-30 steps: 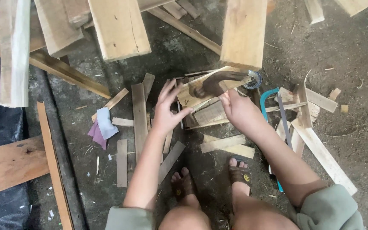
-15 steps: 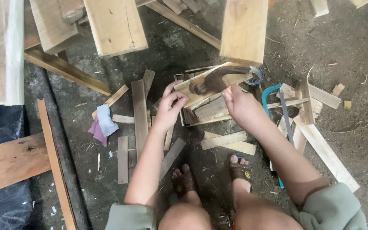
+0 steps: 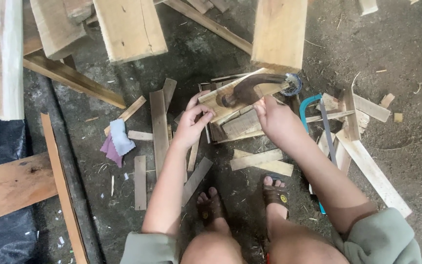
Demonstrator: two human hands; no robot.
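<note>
Left hand: our left hand (image 3: 191, 124) presses down on the near edge of the small wooden frame (image 3: 235, 117), fingers spread, pinning it rather than gripping.
Right hand: our right hand (image 3: 275, 120) is closed around the handle of the hammer (image 3: 250, 88), whose dark curved head sits over the frame's top slat.
Frame: on the dirt floor (image 3: 211, 54) just ahead of our sandals (image 3: 275, 194), among loose wood scraps (image 3: 159, 129).
Nearby: a blue-framed hacksaw (image 3: 318, 117) lies just right of our hammer hand.
Risk: we judge the fingers are too near the hammer head; a glancing blow could catch them, or shift the frame.
</note>
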